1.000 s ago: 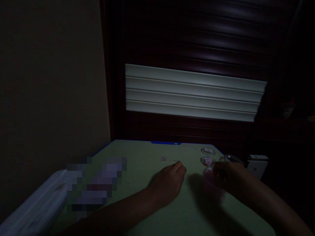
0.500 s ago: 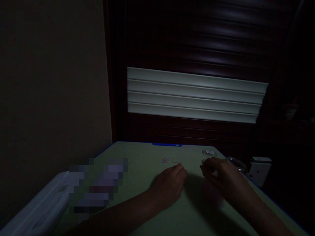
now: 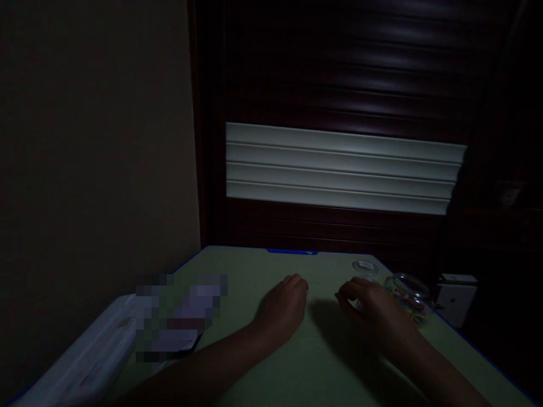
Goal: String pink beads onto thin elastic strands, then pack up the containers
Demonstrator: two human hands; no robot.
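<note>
Over the middle of the green tabletop point(image 3: 271, 263), my left hand point(image 3: 283, 310) is closed, its fingers curled under and pointing away. Whatever is in them, if anything, is hidden. To its right, my right hand point(image 3: 373, 311) is bent at the wrist with thumb and fingertips drawn together; what they hold is too small and dark to name. Something pale partly shows behind its fingers. A clear jar point(image 3: 409, 297) with small multicoloured pieces stands just right of this hand. Beyond the hand lies a round clear lid point(image 3: 365, 267) with a white label.
On the left are a long white tray or box point(image 3: 97, 345) and a pixelated flat item point(image 3: 182, 316). A thin faint mark or strand lies beyond my left hand. Behind the blue-edged table stands a dark slatted door point(image 3: 339, 79). A white box point(image 3: 456, 299) is at the right.
My left hand has shifted slightly left and the gap between the hands has widened a little. The view has turned slightly, and the jar shows more fully beside my right hand.
</note>
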